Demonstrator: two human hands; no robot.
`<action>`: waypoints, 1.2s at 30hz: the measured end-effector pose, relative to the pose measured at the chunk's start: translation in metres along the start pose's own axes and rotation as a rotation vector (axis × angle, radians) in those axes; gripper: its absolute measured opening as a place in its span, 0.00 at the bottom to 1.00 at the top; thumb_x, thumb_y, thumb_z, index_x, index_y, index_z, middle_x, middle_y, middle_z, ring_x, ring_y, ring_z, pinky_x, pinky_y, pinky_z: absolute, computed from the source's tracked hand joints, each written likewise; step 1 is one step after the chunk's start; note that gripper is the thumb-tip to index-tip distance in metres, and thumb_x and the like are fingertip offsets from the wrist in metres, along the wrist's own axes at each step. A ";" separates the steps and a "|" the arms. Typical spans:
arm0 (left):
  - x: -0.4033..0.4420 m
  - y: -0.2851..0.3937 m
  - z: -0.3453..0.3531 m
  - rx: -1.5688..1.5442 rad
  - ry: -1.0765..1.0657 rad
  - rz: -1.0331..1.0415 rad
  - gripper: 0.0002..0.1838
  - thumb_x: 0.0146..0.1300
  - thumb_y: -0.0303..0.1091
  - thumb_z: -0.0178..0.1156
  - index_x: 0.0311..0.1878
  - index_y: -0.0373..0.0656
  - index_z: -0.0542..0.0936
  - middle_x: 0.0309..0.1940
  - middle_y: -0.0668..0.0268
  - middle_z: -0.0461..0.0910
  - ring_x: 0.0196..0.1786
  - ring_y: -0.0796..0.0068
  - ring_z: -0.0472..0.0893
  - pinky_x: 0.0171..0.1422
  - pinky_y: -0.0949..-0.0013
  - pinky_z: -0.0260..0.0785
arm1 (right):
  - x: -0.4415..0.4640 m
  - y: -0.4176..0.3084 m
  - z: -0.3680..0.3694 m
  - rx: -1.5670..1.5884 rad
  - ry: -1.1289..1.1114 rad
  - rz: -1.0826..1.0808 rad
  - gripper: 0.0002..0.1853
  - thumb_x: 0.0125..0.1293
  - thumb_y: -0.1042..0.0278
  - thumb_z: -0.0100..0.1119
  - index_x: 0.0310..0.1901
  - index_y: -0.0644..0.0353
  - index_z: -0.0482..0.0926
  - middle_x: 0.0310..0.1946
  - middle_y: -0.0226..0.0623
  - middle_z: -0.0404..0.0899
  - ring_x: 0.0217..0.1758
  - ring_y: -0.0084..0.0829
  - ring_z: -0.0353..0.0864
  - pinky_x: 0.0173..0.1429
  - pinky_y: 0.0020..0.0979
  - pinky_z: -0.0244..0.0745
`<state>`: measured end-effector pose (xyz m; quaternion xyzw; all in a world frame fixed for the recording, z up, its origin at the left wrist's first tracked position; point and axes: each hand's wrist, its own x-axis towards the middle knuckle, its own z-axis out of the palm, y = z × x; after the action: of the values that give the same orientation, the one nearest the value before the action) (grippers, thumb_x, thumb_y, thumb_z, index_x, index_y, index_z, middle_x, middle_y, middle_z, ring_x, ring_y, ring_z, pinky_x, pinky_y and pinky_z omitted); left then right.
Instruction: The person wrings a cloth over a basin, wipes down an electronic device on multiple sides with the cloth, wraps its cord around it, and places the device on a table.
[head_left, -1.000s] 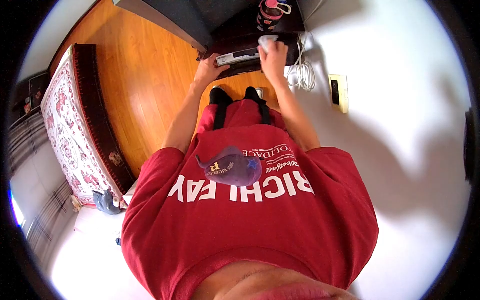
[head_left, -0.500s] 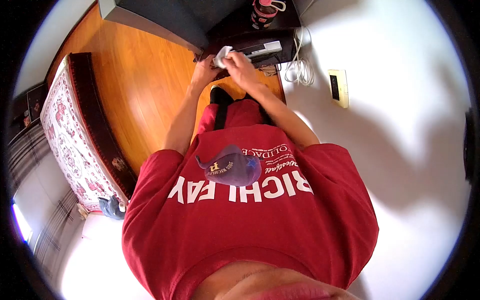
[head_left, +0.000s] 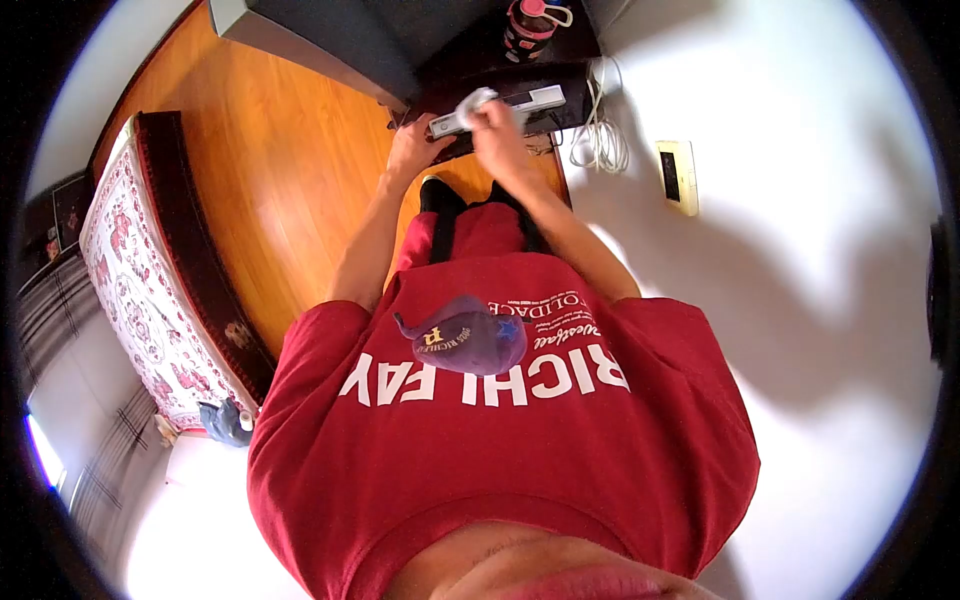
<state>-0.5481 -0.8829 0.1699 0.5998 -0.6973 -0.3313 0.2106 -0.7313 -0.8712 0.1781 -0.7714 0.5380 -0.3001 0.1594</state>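
My left hand (head_left: 414,147) grips the left end of a long silver and black device (head_left: 443,125) on a dark cabinet (head_left: 470,90). In my right hand (head_left: 497,135), slightly blurred, is a crumpled white cloth (head_left: 474,104), held over the middle of the device. The device's right end (head_left: 547,97) shows beyond that hand. Whether the cloth touches the device cannot be made out.
A large grey screen or panel (head_left: 300,45) stands at the upper left. Behind the device is a dark bottle with a pink lid (head_left: 528,35). White cable (head_left: 601,145) hangs beside the wall, near a cream wall panel (head_left: 677,178). A patterned cloth (head_left: 140,280) covers furniture at left.
My right hand went left with the cloth to the device's left end, then came back right to its middle. My left hand stayed at the left end.
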 end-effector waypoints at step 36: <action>0.004 -0.004 0.001 -0.060 -0.031 0.007 0.24 0.47 0.40 0.71 0.46 0.39 0.79 0.32 0.54 0.82 0.35 0.61 0.83 0.41 0.64 0.75 | -0.017 0.022 -0.033 -0.021 -0.101 0.173 0.26 0.53 0.77 0.58 0.57 0.53 0.75 0.42 0.43 0.72 0.43 0.44 0.75 0.48 0.39 0.74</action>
<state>-0.5463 -0.8867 0.1657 0.5853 -0.6924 -0.3607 0.2187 -0.7721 -0.8610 0.1857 -0.7378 0.5970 -0.2404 0.2036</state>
